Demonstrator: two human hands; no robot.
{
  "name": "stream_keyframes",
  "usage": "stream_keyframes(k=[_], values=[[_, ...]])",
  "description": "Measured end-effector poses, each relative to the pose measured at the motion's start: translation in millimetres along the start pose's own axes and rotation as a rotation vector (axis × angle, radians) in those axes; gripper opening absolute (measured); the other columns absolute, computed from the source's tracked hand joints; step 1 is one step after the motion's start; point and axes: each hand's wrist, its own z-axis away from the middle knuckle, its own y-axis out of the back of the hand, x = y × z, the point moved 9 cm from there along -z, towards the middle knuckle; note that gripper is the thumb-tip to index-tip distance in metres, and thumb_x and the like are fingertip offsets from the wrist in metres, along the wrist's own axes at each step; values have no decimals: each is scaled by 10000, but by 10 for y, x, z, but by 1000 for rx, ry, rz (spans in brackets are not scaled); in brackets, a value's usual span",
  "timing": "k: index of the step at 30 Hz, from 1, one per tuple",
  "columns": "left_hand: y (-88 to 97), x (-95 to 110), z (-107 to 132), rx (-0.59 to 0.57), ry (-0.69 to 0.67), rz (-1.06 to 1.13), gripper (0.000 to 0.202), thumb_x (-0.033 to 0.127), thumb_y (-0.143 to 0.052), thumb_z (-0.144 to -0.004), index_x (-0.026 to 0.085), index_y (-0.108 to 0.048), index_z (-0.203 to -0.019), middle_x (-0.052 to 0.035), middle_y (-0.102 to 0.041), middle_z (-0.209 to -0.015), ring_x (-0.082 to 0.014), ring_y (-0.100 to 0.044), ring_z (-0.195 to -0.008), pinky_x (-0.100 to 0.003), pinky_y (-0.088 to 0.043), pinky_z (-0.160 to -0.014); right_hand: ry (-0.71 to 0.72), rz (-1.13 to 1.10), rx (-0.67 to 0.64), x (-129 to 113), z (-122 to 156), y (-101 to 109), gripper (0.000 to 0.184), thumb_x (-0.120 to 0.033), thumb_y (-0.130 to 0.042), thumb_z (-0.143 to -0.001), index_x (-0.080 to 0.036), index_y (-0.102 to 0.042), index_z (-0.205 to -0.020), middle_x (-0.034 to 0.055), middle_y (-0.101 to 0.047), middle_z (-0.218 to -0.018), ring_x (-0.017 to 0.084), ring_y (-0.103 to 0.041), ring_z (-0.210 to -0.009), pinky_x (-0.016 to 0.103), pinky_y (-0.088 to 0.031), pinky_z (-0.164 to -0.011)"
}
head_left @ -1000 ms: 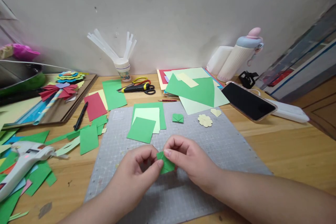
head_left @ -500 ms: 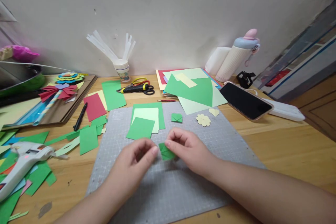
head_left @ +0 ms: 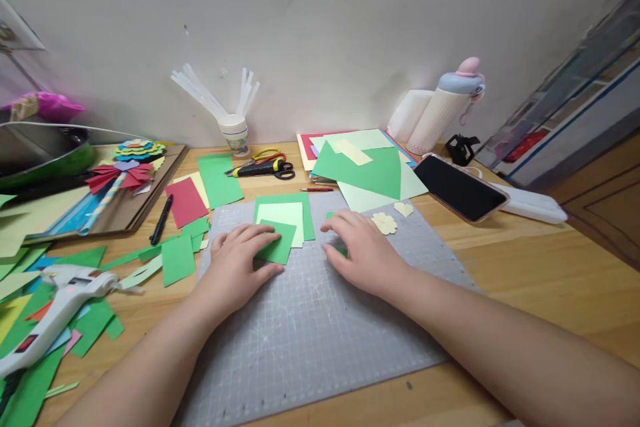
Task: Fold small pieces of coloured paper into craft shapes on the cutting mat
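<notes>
My left hand (head_left: 235, 263) lies with its fingers stretched over the left part of a small dark green paper square (head_left: 279, 248), thumb just below it. That square tops a pale green square (head_left: 283, 212) on a larger green sheet (head_left: 309, 217). My right hand (head_left: 360, 250) rests flat, fingers spread, on the grey cutting mat (head_left: 310, 340). It covers small folded green paper pieces; only a sliver (head_left: 343, 251) shows by the thumb. A cream paper flower (head_left: 384, 223) and heart (head_left: 403, 209) lie right of its fingertips.
A glue gun (head_left: 55, 290) and green paper scraps lie at the left. A black pen (head_left: 161, 220) and red paper (head_left: 186, 201) are beside the mat. Scissors and a knife (head_left: 265, 164), a cup of glue sticks (head_left: 235, 133), stacked paper (head_left: 370, 170), a phone (head_left: 460, 188) and a bottle (head_left: 445, 113) stand behind.
Both hands moved away from me up the mat. The folded green piece they pinched went down under the right hand. The left hand let go of it and now lies on the green square.
</notes>
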Motion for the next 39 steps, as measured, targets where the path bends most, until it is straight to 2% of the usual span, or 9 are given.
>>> stream_keyframes(k=[13,16,18,19,22,27,30,34,39], values=[[125,-69,-69,196,56,77,149,386,-628,-804,281,-733,-788,-53,-731,-992,-306,-555,-1040,-527,-265,-918,59,-314,-15,-195,61,1,130,-148,-512,-835,-187,-609,-912,63,-614,-963,214,-534,-959,398,-375,-872],[294,23,6,294,39,85,163,366,-584,-848,283,-719,-886,-47,-720,-1030,-286,-550,-1061,-503,-262,-934,-203,-769,-92,-106,102,-121,147,-278,-522,-864,-176,-600,-934,73,-612,-926,203,-575,-889,365,-449,-775],[459,217,116,420,-88,79,137,338,-599,-845,294,-719,-892,-37,-728,-999,-275,-553,-1051,-474,-271,-937,-459,-1296,-301,-203,223,-387,281,-412,-480,-894,-164,-577,-984,87,-636,-909,206,-619,-868,358,-488,-729],[495,328,170,439,-162,62,128,320,-606,-841,301,-719,-900,-34,-730,-998,-276,-552,-1049,-467,-270,-938,-538,-1526,-398,-324,281,-472,333,-452,-471,-901,-160,-571,-1026,93,-646,-940,201,-626,-923,370,-485,-805],[499,603,312,424,-343,25,130,278,-631,-825,320,-720,-911,-20,-741,-977,-278,-564,-1026,-446,-273,-930,-602,-1858,-374,-490,296,-462,228,-350,-522,-903,-149,-611,-967,61,-667,-933,140,-641,-902,314,-455,-906],[495,649,378,421,-390,20,407,414,-713,-740,319,-640,-1129,-97,-622,-1201,-309,-514,-1095,-447,-290,-921,-854,-1774,-303,-322,299,-455,220,-196,-456,-902,-131,-637,-1008,60,-708,-823,145,-666,-701,344,-522,-778],[495,573,328,393,-378,72,242,238,-638,-814,339,-688,-1029,-89,-551,-1238,-291,-497,-1114,-446,-320,-900,-900,-1662,-332,-257,277,-436,255,-185,-445,-888,-112,-649,-1022,83,-721,-803,161,-676,-659,352,-531,-746],[445,456,246,325,-296,269,210,186,-620,-819,353,-741,-858,-51,-559,-1186,-273,-493,-1121,-475,-315,-944,-792,-1638,-169,-220,164,-404,230,-170,-512,-848,-156,-654,-1027,63,-727,-873,157,-676,-755,307,-545,-710],[201,120,186,259,97,826,71,284,-682,-753,227,-723,-744,-73,-560,-1226,-270,-494,-1163,-407,-396,-946,-554,-1676,-160,-314,90,-505,251,-279,-617,-821,-170,-662,-1043,61,-723,-936,176,-689,-821,346,-527,-808]])
